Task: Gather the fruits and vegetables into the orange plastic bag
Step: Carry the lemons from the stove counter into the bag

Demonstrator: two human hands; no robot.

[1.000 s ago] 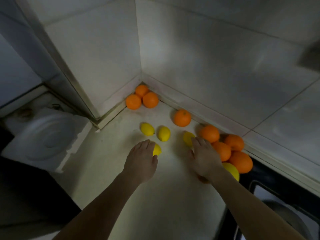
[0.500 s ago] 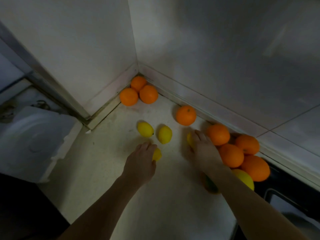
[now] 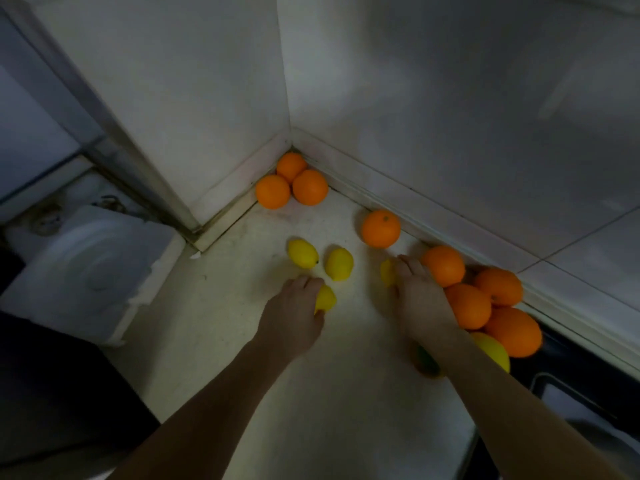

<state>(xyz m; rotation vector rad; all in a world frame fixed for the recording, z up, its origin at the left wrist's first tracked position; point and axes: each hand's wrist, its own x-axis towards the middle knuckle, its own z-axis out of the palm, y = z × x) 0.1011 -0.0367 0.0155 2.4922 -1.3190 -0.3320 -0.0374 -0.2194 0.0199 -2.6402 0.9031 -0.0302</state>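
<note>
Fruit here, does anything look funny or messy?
Yes: oranges and lemons lie scattered loose on the pale surface, three oranges jammed into the wall corner. No bag is in view. Nothing looks squashed.

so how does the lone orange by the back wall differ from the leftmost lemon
The lone orange is orange and round; the leftmost lemon is yellow and oval with a pointed tip. The lone orange looks the bigger of the two. It sits close to the foot of the wall, while the leftmost lemon lies further out on the counter, next to a second lemon. Both are whole and lie loose on the counter.
</note>
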